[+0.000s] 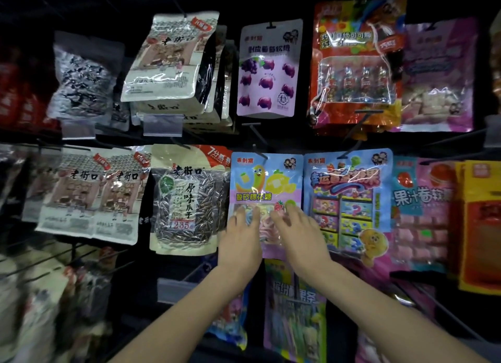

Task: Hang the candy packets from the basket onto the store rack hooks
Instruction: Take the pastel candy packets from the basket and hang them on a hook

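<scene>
Left hand (240,235) and right hand (298,232) lie flat, fingers spread, on the lower half of a blue-and-pink candy packet (267,178), gripping nothing. It hangs from a rack hook (257,149) and looks light, soft and slippery, best held near its stiffer top edge. The basket is out of view; the fingertips are blurred.

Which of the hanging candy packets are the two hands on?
The banana-cartoon packet, middle row, between the sunflower seed bag and the blue packet. Left hand and right hand lie with spread fingers on its lower half.
</scene>
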### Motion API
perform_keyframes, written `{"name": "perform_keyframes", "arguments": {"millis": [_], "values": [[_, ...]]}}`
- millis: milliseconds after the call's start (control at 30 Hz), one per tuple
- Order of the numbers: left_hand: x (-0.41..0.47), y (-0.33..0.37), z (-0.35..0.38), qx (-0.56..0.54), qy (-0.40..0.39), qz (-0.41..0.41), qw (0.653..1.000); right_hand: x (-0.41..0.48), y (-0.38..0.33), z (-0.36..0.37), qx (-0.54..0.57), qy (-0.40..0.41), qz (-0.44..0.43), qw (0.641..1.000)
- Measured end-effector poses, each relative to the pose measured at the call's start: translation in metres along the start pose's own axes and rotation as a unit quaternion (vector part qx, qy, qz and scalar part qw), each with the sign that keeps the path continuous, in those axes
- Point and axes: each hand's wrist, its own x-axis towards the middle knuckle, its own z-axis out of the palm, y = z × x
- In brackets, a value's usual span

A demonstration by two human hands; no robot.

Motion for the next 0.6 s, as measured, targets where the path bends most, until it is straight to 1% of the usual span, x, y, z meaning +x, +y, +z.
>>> {"name": "perform_keyframes", "arguments": {"millis": [67,133,267,433,600], "values": [[0.004,0.0,0.0,0.0,-0.013,-0.003,1.0,0.0,0.001,0.001,-0.008,-0.006,-0.011,1.0],[0.008,0.0,-0.001,-0.003,-0.028,-0.002,1.0,0.0,0.003,0.004,0.007,-0.01,-0.011,1.0],[0.014,-0.005,-0.005,0.009,-0.046,0.026,0.999,0.002,0.007,0.009,0.01,-0.009,-0.025,1.0],[0.021,-0.012,-0.008,0.031,-0.06,0.046,0.997,0.007,0.011,0.011,0.008,-0.033,-0.024,0.999],[0.016,-0.015,-0.016,0.009,-0.091,0.055,0.994,0.001,0.006,0.008,-0.021,-0.054,-0.027,0.998]]}}
